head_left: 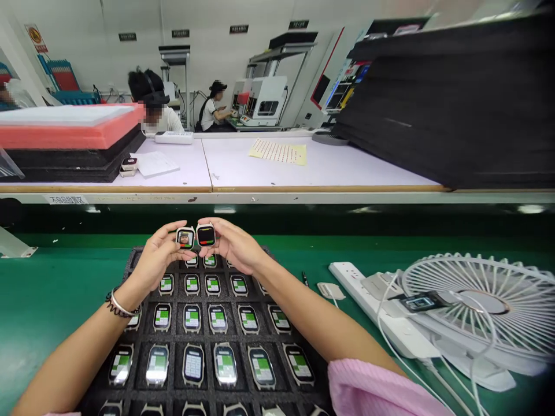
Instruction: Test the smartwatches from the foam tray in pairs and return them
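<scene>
My left hand [158, 257] is closed on a small smartwatch body [185, 238] whose screen shows a picture. My right hand [234, 245] is closed on a second watch body [206, 235] with a dark screen and a red and green band. Both watches are held side by side, almost touching, above the far end of a black foam tray [177, 335]. Several watch bodies with lit green and white screens [218, 318] lie in rows in the tray's pockets. A beaded bracelet sits on my left wrist, and a pink sleeve covers my right upper arm.
A white power strip [373, 300] and a white fan [481, 306] lying flat with a watch on it sit to the right on the green mat. Stacked black foam [455, 98] and pink foam [65, 130] stand on the white bench behind. Two people work in the background.
</scene>
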Demonstrator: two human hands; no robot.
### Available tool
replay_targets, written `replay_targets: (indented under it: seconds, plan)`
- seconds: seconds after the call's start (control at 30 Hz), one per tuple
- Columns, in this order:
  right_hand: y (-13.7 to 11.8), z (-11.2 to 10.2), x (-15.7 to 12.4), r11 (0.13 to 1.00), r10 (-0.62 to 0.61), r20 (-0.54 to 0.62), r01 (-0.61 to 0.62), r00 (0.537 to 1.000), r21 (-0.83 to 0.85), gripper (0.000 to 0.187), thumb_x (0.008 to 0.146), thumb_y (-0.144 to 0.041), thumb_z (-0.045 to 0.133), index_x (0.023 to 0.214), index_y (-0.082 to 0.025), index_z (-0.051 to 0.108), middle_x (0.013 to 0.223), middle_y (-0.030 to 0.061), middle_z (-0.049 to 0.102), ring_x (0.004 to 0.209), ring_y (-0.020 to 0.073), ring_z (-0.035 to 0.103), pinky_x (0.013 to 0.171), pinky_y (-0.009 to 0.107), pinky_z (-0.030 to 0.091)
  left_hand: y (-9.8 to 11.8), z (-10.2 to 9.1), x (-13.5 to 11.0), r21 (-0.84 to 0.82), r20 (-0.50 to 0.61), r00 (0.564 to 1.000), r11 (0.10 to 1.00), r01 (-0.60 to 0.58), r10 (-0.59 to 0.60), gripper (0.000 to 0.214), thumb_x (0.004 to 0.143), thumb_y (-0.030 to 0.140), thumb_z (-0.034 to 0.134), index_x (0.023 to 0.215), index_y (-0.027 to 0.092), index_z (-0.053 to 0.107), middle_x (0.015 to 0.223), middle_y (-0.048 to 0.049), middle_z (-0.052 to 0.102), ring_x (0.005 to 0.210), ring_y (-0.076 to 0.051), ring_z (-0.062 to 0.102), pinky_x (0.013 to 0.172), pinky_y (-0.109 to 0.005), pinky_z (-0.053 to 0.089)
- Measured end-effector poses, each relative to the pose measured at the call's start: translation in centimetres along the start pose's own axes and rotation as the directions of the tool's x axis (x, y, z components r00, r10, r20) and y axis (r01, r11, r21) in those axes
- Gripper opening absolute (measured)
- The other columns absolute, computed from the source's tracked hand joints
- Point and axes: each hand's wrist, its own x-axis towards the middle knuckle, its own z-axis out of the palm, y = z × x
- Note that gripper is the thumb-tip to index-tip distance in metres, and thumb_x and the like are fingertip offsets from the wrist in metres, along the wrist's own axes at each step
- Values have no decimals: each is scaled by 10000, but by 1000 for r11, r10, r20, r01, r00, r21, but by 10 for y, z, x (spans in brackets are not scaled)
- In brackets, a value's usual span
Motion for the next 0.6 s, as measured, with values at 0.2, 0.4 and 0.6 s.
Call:
replay_targets:
  seconds: [0.2,0.4,0.6]
  plan:
    - [-85,13,41,953,-269,119,282,956,-108,345,935,-398,684,1194,-202,566,849,35,691,681,179,694,574,253,534,75,25,36,73,113,930,930,-359,350,617,692,157,736,1286,186,574,912,-8,677,692,-145,721,700,-268,603]
    - [-139,31,56,879,-434,140,452,890,-152,252,953,-363,600,1143,-212,533,942,51,690,629,165,644,547,258,503,121,49,50,144,142,772,759,-635,620,626,656,134,772,1251,206,591,951,-16,684,690,-123,686,707,-266,591]
    - [-161,43,50,839,-471,214,510,855,-188,424,772,-255,655,1172,-209,521,933,10,668,705,172,662,652,295,542,139,61,48,140,155,699,685,-715,698,574,640,131,781,1186,231,631,916,-1,649,706,-117,644,727,-269,567]
